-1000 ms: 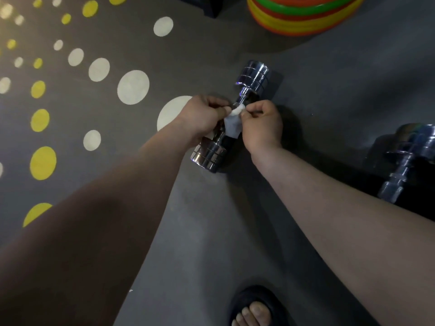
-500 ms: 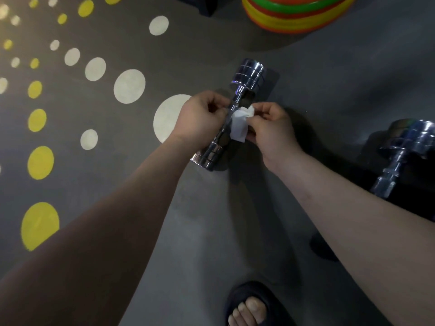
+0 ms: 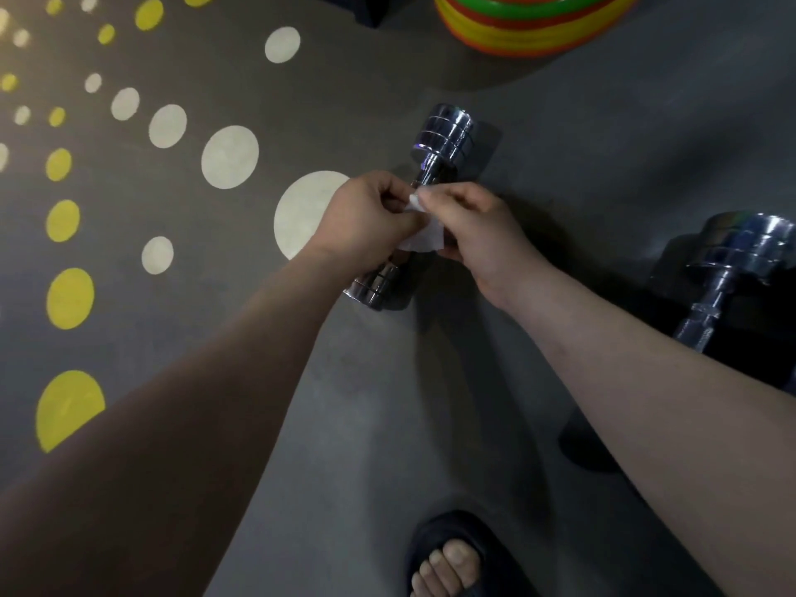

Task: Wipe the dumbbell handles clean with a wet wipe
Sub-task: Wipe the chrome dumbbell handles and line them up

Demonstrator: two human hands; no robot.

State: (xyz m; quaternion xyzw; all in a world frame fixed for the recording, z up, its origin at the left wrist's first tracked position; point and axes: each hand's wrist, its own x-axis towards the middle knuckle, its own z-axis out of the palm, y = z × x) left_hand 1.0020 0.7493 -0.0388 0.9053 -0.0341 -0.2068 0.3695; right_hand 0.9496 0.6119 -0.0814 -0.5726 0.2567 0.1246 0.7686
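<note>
A chrome dumbbell (image 3: 443,137) lies on the grey floor, slanting from lower left to upper right. Its handle is mostly hidden behind my hands. Both hands hover just above it and pinch a small white wet wipe (image 3: 424,239) between them. My left hand (image 3: 366,221) holds the wipe's left side with thumb and fingers. My right hand (image 3: 478,230) pinches its top edge, and the rest of the wipe hangs below. I cannot tell whether the wipe touches the handle.
A second chrome dumbbell (image 3: 741,260) lies at the right edge. Stacked coloured weight plates (image 3: 530,23) sit at the top. White and yellow dots (image 3: 69,299) mark the floor on the left. My foot in a dark sandal (image 3: 452,558) is at the bottom.
My hands have drawn closer together over the handle, and the wipe has bunched up between my fingertips instead of hanging flat.
</note>
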